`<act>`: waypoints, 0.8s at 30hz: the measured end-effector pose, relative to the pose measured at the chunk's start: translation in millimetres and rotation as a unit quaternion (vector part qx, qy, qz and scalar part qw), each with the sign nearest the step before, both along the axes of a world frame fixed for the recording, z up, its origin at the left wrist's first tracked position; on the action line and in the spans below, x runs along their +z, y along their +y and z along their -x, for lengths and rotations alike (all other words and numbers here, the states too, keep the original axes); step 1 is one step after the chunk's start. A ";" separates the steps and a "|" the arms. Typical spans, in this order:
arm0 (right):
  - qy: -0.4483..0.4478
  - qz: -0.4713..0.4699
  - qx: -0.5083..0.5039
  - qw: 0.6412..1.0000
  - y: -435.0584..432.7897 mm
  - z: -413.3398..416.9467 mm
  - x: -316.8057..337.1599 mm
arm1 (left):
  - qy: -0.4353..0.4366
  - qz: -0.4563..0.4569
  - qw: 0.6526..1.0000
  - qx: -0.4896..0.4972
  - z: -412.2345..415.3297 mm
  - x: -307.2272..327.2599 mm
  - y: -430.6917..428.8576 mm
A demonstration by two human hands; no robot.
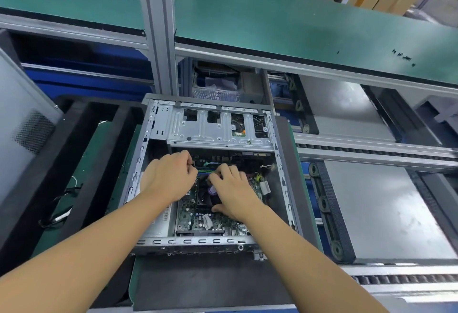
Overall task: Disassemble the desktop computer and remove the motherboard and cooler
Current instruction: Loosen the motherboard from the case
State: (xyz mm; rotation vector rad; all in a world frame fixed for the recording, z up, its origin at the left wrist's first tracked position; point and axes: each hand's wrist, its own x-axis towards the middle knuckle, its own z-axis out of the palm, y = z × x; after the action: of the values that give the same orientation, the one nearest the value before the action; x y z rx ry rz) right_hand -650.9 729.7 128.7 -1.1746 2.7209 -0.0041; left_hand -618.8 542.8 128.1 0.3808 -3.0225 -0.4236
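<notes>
**Open Chassis: Both Hands at the Cooler**

The computer case (198, 241) lies open on a dark mat (198, 285). The motherboard (195, 218) sits in the case floor, with the cooler (206, 196) on it.

The right hand (234, 190) has its fingers curled over the cooler's far edge and its thumb at the near edge. The left hand (171, 179) has its fingers curled just left of the cooler. What it holds, if anything, cannot be told.

Beyond the hands is the drive cage (218, 129) and, farther off, a green shelf (272, 20).

Left hand (168, 179) and right hand (233, 189) are covering most of the cooler (207, 195); the left is pinching a small dark part (191, 164), too tiny to identify.
</notes>
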 end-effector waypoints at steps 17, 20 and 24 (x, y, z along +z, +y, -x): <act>-0.380 -0.172 -0.073 0.906 26.4 2.9 30.9 | -0.010 0.019 1.000 -0.018 2.6 -4.6 -2.7; -0.384 -0.251 -0.084 0.884 35.1 9.7 36.7 | -0.017 0.024 0.999 -0.025 2.0 -2.6 -2.1; -0.305 -0.311 -0.007 0.900 28.9 1.4 27.2 | -0.028 0.030 0.999 -0.023 1.4 -1.2 -2.1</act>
State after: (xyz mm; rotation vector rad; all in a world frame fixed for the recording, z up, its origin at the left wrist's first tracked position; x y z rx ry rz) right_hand -652.3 758.6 156.0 -0.7822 1.9473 0.3951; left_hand -620.2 540.7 126.9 0.3258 -3.0960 -0.3298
